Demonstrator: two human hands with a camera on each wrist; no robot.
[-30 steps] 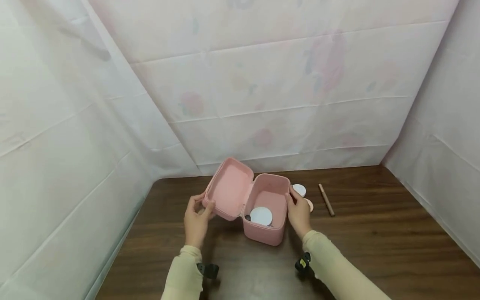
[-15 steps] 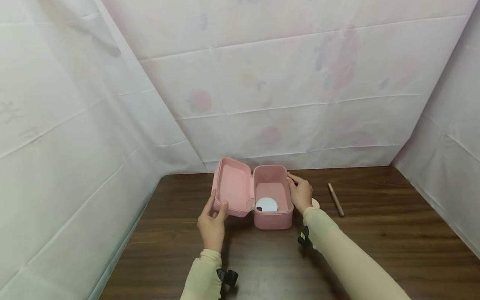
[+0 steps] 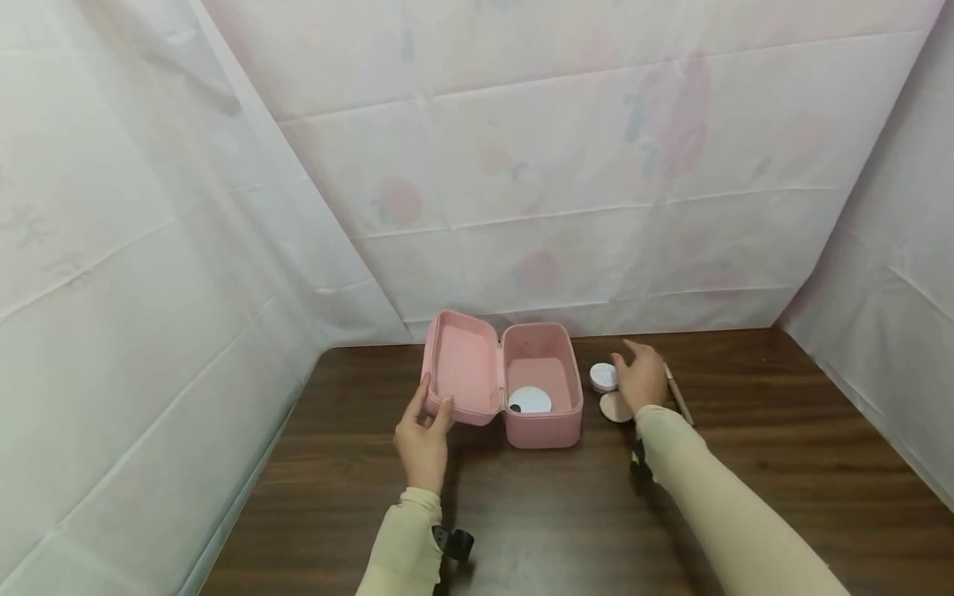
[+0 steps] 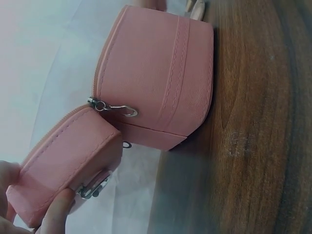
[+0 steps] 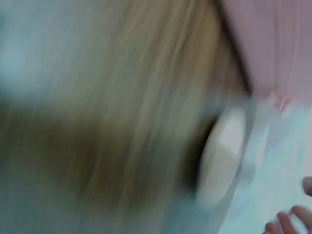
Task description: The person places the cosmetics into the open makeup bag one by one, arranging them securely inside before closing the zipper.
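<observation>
A pink zip case (image 3: 540,389) stands open on the table, its lid (image 3: 458,372) swung up to the left on its hinge and pinched at the front edge by the left hand (image 3: 422,439); a round white compact (image 3: 530,401) lies flat inside on the bottom. Just to the right of the case sit a small white round jar (image 3: 602,377) and, nearer the front, a flat peach puff (image 3: 615,407). The right hand (image 3: 641,379) hovers over them with fingers spread, and a slim tan pencil (image 3: 678,396) lies just beyond it.
</observation>
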